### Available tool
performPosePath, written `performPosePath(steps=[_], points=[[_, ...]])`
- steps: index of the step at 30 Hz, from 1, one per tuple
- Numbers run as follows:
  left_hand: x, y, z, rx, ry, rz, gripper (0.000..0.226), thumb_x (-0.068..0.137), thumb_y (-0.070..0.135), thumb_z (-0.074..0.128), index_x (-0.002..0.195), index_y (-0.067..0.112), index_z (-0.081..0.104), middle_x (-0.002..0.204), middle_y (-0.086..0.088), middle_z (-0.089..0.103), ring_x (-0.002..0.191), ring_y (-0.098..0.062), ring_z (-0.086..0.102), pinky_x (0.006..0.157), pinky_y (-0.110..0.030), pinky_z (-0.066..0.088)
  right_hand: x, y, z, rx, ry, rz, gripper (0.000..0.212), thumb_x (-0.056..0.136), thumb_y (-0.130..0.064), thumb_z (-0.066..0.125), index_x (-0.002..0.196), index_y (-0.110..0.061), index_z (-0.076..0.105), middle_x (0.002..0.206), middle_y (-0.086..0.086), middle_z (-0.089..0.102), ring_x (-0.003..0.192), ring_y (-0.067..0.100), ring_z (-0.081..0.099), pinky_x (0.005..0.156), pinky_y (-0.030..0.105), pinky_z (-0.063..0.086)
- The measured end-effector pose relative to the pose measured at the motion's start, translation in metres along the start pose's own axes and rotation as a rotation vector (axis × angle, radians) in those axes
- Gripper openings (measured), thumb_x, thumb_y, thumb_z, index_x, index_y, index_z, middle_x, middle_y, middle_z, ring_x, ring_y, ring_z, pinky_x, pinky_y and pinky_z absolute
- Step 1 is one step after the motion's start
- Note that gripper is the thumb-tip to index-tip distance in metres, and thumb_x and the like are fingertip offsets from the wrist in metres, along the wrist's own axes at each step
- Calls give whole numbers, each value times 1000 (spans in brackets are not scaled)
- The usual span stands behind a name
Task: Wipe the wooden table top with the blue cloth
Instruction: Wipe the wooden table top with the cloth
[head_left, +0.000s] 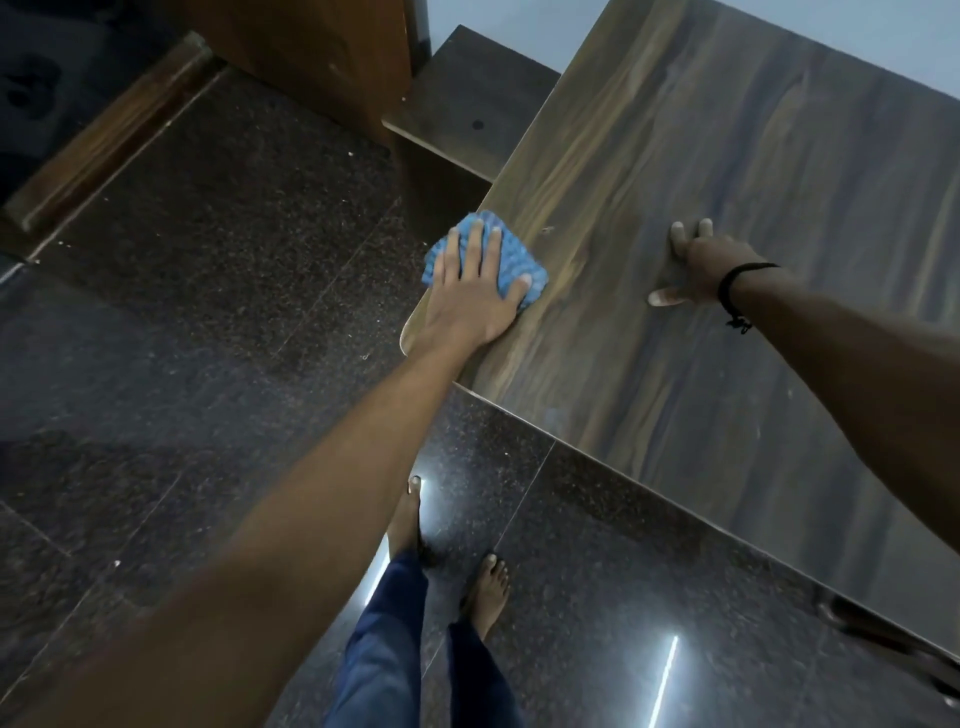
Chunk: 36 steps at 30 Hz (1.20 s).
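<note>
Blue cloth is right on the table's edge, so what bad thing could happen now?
The blue cloth lies at the left edge of the table top, partly past it, under the flat left hand. A push that way could drop it onto the dark floor. That hand also overhangs the edge and might slip off. The right hand props on fingertips and could skid on the smooth wood.

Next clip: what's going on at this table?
A person is wiping a wooden table with a blue cloth. The left hand presses flat on the cloth, fingers straight, at the table's left edge near the corner, with part of the cloth hanging over that edge. The right hand rests on the table top further in, fingertips down, holding nothing. The person stands barefoot on a dark floor.
</note>
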<state>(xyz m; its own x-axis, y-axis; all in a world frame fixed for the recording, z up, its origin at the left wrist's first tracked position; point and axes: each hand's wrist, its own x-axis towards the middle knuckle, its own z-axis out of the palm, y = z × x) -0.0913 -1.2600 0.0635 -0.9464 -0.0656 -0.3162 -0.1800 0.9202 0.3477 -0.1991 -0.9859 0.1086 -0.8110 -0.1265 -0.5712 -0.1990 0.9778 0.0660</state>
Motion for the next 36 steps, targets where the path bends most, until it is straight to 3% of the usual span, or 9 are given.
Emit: performPosePath(steps=[5,13,18,22,24,28,36], points=[[-95,-37,38,77,104,-39,78,100,65,18,159,19,-1,167,-4,-6,152,-29,-9,121,-44,-6,-3,-3,-2,-13,3,9,125,77,-62,75,160,-13,-4,165,25,-4,147,44,24,114,50,30],[-91,-25,47,104,122,-102,80,98,64,16,159,16,-1,167,-7,-6,152,-33,-8,123,-49,-2,-9,-6,-2,-19,31,13,119,80,-58,74,161,-13,0,165,24,1,147,41,27,114,48,31],[-70,7,47,98,89,1,79,99,64,14,158,16,-6,166,-7,-10,151,-33,-12,120,-47,-10,-10,-5,-1,-27,39,3,118,81,-59,74,161,-13,1,165,25,2,145,42,29,113,49,33],[-132,20,78,135,35,212,78,100,66,5,158,17,-9,165,-7,-14,151,-32,-18,121,-46,-11,-11,-4,-1,-17,25,-6,118,82,-60,73,161,-15,-2,166,23,-2,145,42,30,113,50,34],[-147,24,89,150,50,222,77,100,65,8,159,17,-4,166,-6,-9,152,-33,-13,120,-44,-12,-11,-3,-1,-12,20,1,117,82,-59,72,161,-15,-2,166,23,-2,145,42,30,113,50,35],[-118,37,84,160,87,165,78,99,64,10,159,16,1,167,-8,1,152,-35,-3,118,-44,-10,-8,-3,-2,20,12,1,117,83,-56,74,161,-14,-2,165,26,-4,146,42,29,114,48,32],[-8,88,47,73,102,50,77,101,60,21,159,14,-2,166,-8,-9,152,-33,-11,122,-46,-7,-4,2,4,44,40,14,120,77,-59,77,161,-18,3,165,24,1,144,43,33,115,47,29]])
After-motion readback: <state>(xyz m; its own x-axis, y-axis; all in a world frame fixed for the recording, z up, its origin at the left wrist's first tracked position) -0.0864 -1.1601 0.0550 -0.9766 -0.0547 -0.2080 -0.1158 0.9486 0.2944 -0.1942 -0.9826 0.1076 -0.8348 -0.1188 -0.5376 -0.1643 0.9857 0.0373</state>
